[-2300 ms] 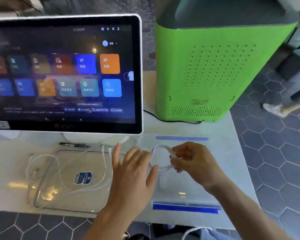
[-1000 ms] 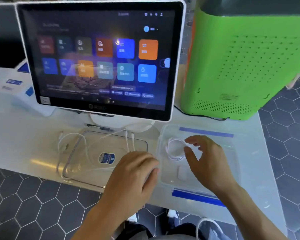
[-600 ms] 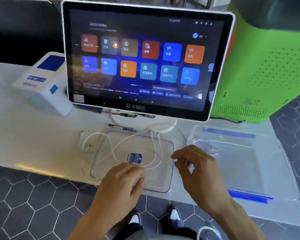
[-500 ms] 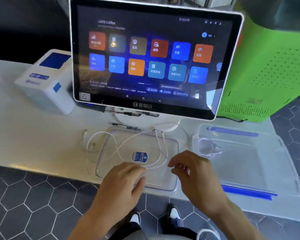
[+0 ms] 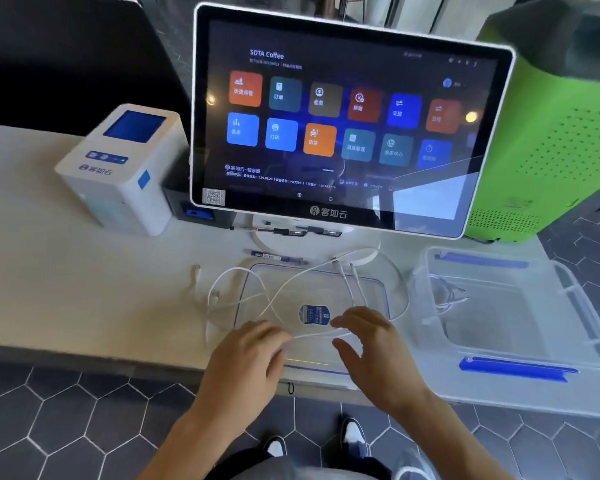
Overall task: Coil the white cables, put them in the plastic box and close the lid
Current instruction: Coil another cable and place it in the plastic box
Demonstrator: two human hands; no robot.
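Observation:
Several loose white cables (image 5: 234,269) sprawl over a clear lid (image 5: 309,285) with a blue sticker, lying flat on the table in front of me. To the right stands the clear plastic box (image 5: 568,296) with blue clips, and one coiled white cable (image 5: 443,294) lies at its left end. My left hand (image 5: 253,355) rests on the lid's near edge, fingers loosely curled. My right hand (image 5: 371,341) hovers beside it, fingers spread. A cable strand runs between the two hands at the fingertips; neither hand plainly grips it.
A touchscreen terminal (image 5: 343,116) stands right behind the lid, with a pen (image 5: 277,256) at its base. A white printer (image 5: 118,168) sits at the left and a green machine (image 5: 551,150) at the back right. The table's front edge is just under my wrists.
The coiled cable has been left in the box. My right hand moved left from the box to the loose cables on the lid. My view swung left and closer.

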